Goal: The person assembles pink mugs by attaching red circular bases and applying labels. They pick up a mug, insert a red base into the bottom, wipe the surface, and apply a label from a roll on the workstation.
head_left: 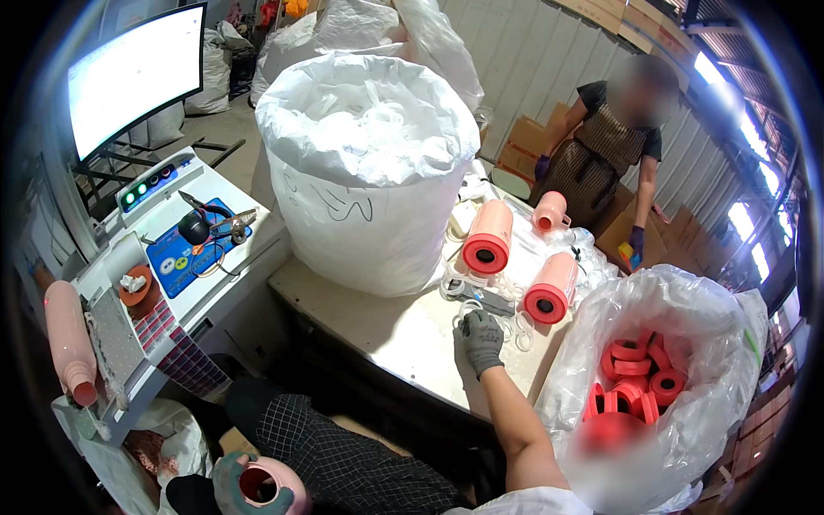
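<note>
In the lower left, my gloved left hand (pixel 230 485) is wrapped around a pink bottle (pixel 287 482), its open mouth facing up. My right hand (pixel 482 342), in a grey glove, reaches over the white table (pixel 378 322) with its fingers curled at a clear white ring (pixel 470 307). Several such rings lie loose around a grey flat tool (pixel 489 296) just beyond my fingertips. Two pink bottles with red bases, a farther one (pixel 489 236) and a nearer one (pixel 551 287), lie past the rings. Another pink bottle (pixel 550 211), with a handle, lies behind them.
A large white sack (pixel 365 206) of clear rings stands on the table. On the right, a plastic-lined container (pixel 566 386) holds red round parts (pixel 631 365). At left are a machine (pixel 129 232), pliers (pixel 232 225), a screen (pixel 137 77) and another pink bottle (pixel 69 339). A co-worker (pixel 592 146) stands behind the table.
</note>
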Demonstrator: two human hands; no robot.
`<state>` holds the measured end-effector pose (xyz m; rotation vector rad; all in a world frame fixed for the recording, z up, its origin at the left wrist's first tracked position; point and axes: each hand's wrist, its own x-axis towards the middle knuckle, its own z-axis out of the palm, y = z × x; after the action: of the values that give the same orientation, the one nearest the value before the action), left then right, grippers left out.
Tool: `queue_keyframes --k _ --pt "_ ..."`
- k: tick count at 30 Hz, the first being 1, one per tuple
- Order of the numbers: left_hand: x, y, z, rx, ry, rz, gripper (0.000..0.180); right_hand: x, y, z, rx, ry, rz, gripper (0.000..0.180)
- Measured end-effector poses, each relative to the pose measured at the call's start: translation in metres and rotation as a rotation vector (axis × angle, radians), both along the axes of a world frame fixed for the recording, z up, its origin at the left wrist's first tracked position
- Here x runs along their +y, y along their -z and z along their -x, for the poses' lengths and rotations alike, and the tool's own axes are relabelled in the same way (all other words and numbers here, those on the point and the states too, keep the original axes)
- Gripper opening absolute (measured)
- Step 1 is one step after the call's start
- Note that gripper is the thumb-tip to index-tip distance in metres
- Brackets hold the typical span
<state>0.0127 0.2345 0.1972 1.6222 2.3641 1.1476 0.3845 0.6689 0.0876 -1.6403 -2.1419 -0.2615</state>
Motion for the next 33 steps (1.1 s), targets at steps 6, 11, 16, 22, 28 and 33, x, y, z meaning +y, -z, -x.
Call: queue_keyframes --k 6,11,16,22,28,33 --pt "0.000 0.010 0.002 0.000 -0.171 0.020 0.096 -0.108 -0.061 0.132 0.744 -0.465 0.301 0.020" --pt "0.008 -0.021 -0.009 0.240 0.099 -0.039 0.066 -0.227 -0.103 0.254 0.513 -1.493 0.599 0.021" --pt "-0.012 -0.018 0.001 0.282 0.036 -0.164 0.034 -0.258 -0.086 0.277 0.648 -1.690 0.136 0.027" --pt "-0.013 -0.026 0.011 0.266 0.203 -0.114 0.020 -0.267 -0.097 0.262 0.298 -1.729 0.359 0.037" --pt "-0.017 -0.020 0.023 0.309 0.165 0.055 0.047 -0.264 -0.140 0.253 0.308 -1.618 0.649 0.040" --pt "-0.019 -0.054 0.015 0.345 -0.008 0.169 0.032 -0.287 -0.124 0.261 0.279 -1.608 0.431 0.031"
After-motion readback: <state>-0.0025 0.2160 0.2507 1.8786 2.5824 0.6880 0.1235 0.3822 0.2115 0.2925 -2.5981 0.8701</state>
